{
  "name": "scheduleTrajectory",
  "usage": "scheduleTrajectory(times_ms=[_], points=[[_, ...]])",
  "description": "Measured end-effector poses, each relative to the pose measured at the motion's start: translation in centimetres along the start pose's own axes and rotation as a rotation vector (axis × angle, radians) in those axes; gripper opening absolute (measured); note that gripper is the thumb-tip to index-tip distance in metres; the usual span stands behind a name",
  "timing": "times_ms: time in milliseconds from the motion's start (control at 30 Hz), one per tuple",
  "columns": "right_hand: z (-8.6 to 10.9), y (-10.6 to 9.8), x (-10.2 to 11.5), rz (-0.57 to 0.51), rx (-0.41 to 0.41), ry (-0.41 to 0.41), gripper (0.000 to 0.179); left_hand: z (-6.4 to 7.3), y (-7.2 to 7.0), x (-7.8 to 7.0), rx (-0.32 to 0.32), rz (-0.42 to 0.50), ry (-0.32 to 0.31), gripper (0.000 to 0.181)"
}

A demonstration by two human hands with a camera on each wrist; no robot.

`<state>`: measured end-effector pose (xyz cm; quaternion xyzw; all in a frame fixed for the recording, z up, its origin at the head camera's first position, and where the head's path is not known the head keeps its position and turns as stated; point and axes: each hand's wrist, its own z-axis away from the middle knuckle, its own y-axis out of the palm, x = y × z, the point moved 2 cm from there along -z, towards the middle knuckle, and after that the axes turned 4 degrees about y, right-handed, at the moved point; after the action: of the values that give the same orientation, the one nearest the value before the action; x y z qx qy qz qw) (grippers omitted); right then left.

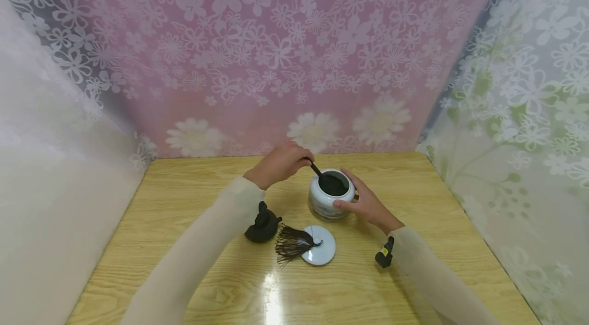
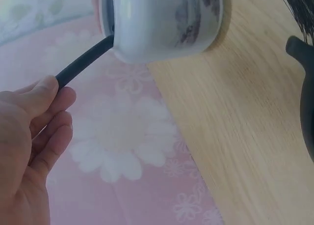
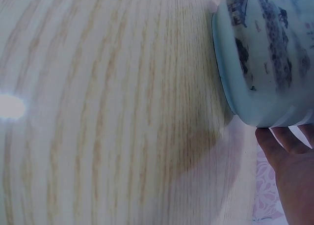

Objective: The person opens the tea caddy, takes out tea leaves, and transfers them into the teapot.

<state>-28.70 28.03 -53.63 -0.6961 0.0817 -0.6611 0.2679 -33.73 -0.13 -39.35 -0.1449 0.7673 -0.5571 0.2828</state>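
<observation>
In the head view a white porcelain jar (image 1: 325,209) with a grey-blue painted pattern stands on the table, its mouth open and dark loose contents (image 1: 333,185) inside. My left hand (image 1: 282,161) pinches the handle of a slim dark spoon (image 1: 315,168) between thumb and fingers; its lower end reaches over the rim into the jar. In the left wrist view the spoon (image 2: 83,63) slants up from my fingertips, its far end hidden by the jar wall. My right hand (image 1: 365,204) grips the jar from the right, thumb in front and fingers behind.
Below my left wrist sits a small black teapot (image 1: 263,232). A round white lid (image 1: 326,253) lies in front of the jar, with a brown tassel (image 1: 292,244) overlapping it. Flowered curtains (image 1: 294,59) rise behind the wooden table (image 1: 221,294) and at its sides.
</observation>
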Motion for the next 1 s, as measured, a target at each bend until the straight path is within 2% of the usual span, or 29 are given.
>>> scheduleTrajectory(times_ms=[233, 367, 433, 533, 700, 833, 1000], points=[[0.0, -0.1, 0.2, 0.005, -0.005, -0.006, 0.101, -1.5, 0.3, -1.5, 0.130, -0.197, 0.060, 0.023], [0.0, 0.0, 0.1, 0.008, 0.000, -0.012, 0.101, -1.9, 0.6, -2.2, 0.227, -0.218, 0.103, 0.024], [0.0, 0.1, 0.0, 0.000, 0.002, -0.012, 0.101, -2.0, 0.8, -2.2, 0.260, -0.171, 0.104, 0.025], [0.0, 0.1, 0.1, -0.008, -0.001, -0.010, 0.102, -1.9, 1.2, -1.8, 0.266, -0.068, 0.079, 0.028], [0.1, 0.2, 0.2, -0.008, 0.001, -0.002, 0.102, -1.5, 1.9, -1.0, 0.234, 0.134, 0.018, 0.029], [0.1, 0.2, 0.2, -0.012, 0.005, 0.001, 0.101, -0.9, 2.7, -0.1, 0.202, 0.282, -0.065, 0.029], [0.0, 0.2, 0.3, -0.016, 0.003, -0.012, 0.103, -0.1, 3.9, 1.7, 0.111, 0.463, -0.173, 0.024]])
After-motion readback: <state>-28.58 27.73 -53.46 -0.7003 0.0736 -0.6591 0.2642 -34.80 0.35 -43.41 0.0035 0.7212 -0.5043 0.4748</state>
